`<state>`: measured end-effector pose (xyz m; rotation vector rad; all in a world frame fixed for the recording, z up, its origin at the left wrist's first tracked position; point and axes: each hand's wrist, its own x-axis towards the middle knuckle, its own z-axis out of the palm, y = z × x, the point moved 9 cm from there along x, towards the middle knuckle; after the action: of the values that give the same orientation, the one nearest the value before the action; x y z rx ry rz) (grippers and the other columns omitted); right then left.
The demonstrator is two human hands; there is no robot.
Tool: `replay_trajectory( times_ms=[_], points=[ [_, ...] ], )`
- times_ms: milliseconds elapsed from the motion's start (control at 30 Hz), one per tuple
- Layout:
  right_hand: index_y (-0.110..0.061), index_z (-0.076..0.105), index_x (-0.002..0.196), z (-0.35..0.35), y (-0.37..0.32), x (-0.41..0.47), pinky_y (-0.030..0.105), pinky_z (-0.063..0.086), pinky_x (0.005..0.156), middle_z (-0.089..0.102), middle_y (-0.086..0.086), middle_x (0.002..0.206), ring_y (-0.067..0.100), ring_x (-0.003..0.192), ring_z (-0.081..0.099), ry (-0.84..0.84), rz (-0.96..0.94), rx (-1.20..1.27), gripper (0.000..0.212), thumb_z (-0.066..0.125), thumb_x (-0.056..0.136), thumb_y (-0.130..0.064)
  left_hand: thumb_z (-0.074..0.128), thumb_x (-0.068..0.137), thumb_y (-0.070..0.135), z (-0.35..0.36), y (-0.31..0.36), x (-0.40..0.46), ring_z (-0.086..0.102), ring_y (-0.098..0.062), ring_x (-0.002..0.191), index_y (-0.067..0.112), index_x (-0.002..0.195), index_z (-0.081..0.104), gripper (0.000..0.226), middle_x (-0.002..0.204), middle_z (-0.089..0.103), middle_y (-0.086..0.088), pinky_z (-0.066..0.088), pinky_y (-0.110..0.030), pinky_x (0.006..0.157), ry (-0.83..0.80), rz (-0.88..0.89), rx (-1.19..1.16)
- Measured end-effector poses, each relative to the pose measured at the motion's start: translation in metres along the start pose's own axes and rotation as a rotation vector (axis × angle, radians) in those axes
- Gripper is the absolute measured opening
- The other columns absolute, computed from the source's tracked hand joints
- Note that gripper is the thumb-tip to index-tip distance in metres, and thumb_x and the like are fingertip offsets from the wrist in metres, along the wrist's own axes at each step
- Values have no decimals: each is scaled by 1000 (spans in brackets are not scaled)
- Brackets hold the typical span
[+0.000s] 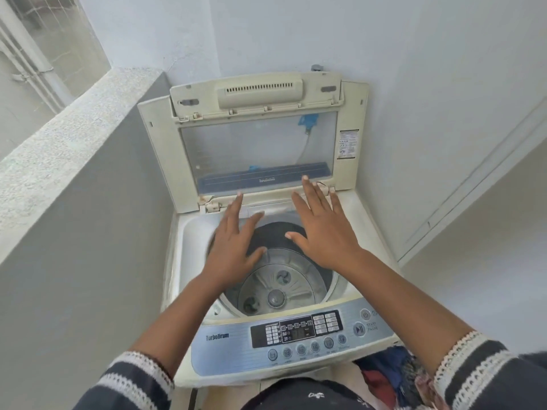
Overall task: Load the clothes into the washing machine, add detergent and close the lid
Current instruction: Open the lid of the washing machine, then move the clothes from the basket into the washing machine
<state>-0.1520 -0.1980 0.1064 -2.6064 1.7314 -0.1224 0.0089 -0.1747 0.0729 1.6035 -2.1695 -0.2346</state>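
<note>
A cream top-loading washing machine (367, 220) stands in a corner with its folding lid (257, 134) raised against the back wall. The drum (281, 288) is open, and only its grey agitator plate shows inside. My left hand (233, 247) and my right hand (322, 229) hover over the drum opening, palms down, fingers straight and spread, holding nothing. A heap of coloured clothes (396, 371) lies low at the front right of the machine, partly hidden by my right sleeve. No detergent is in view.
The blue control panel (296, 335) faces me at the machine's front. A grey parapet wall (74, 161) runs close along the left side. White walls close in behind, and a white panelled door (473, 187) is at the right.
</note>
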Motion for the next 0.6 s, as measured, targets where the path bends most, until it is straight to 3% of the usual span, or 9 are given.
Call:
replay_trajectory(
  times_ms=[167,400,600],
  points=[
    [-23,12,158,31,13,-43,49,-6,124,-14,9,166,26,154,-7,-104,102,45,75,45,98,-54,71,88,29,35,17,-53,2,-26,154,20,140,51,57,166,-3,-11,14,-40,123,-98,7,-180],
    [-28,23,155,75,41,-130,51,-6,123,0,5,167,24,153,4,-261,274,117,66,48,98,-49,65,93,31,83,41,-97,7,-15,150,29,134,50,44,165,0,2,18,-32,116,-260,-6,-368],
    [-30,34,150,99,68,-204,50,0,123,11,3,166,21,151,13,-289,381,187,59,49,97,-49,64,95,23,114,106,-98,25,-17,144,21,130,56,36,162,15,-5,35,-18,107,-333,104,-402]
  ],
)
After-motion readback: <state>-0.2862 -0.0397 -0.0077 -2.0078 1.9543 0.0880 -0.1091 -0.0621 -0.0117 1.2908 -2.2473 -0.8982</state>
